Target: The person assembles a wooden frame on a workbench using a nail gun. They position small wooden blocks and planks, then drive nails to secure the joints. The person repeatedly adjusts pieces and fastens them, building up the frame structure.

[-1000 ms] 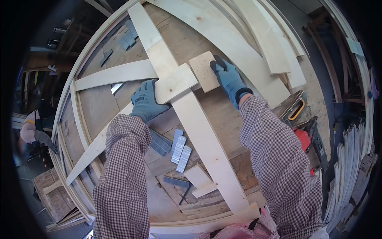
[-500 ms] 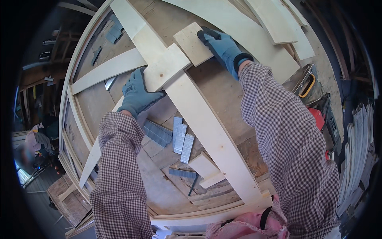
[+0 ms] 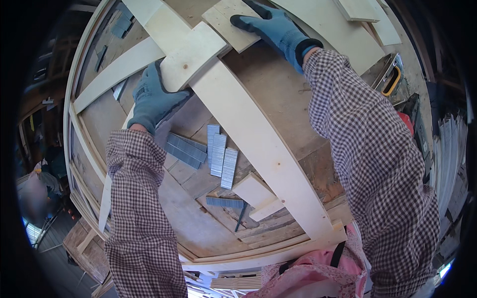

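Note:
My left hand [image 3: 151,97], in a blue-grey work glove, holds the near-left end of a short pale wooden board [image 3: 191,57] between thumb and fingers. That board lies crosswise over a long wooden strip [image 3: 258,134]. My right hand [image 3: 278,31], gloved alike, grips a second short board [image 3: 229,22] by its right side, thumb on top; its fingertips are partly out of sight at the upper edge. The two boards' ends lie close together. Below my left hand, several strips of staples [image 3: 217,154] rest on the worktop inside a curved wooden frame [image 3: 82,134].
A small wooden offcut [image 3: 256,193] lies beside the long strip. Wide pale boards [image 3: 333,35] are stacked at the far right, near a tool with a yellow handle [image 3: 392,82]. Pink cloth [image 3: 313,270] shows at the near edge. Another person [image 3: 37,196] is at the left.
The whole scene has shifted up and a little left in the picture. Both hands keep hold of the same short boards, which stay close together.

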